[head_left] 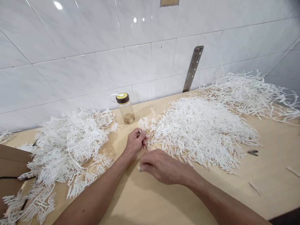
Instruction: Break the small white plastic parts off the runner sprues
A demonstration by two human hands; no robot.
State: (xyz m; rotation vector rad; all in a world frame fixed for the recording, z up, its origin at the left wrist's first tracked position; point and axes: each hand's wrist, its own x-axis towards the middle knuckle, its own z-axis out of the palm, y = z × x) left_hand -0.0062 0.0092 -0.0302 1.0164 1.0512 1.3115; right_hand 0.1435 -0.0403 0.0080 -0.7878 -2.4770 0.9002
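Observation:
My left hand (pixel 136 141) pinches a thin white strand near the middle of the table, at the edge of a large heap of short white strands (pixel 199 129). A small loose white tuft (pixel 144 122) shows just beyond its fingertips. Closer to me and a little to the right, my right hand (pixel 156 167) is closed, its fingers curled downward. A tiny white bit shows at its fingertips, too small to name. Another heap of white strands (pixel 75 140), frayed and tangled, spreads to the left of my left forearm.
Behind my left hand stands a clear bottle (pixel 126 111) with a dark and yellow lid. Longer white strands (pixel 248 93) lie far right. A small dark tool (pixel 253 152) rests right of the heap. A perforated metal strip (pixel 193 68) leans on the tiled wall. A cardboard box (pixel 14 168) is at left.

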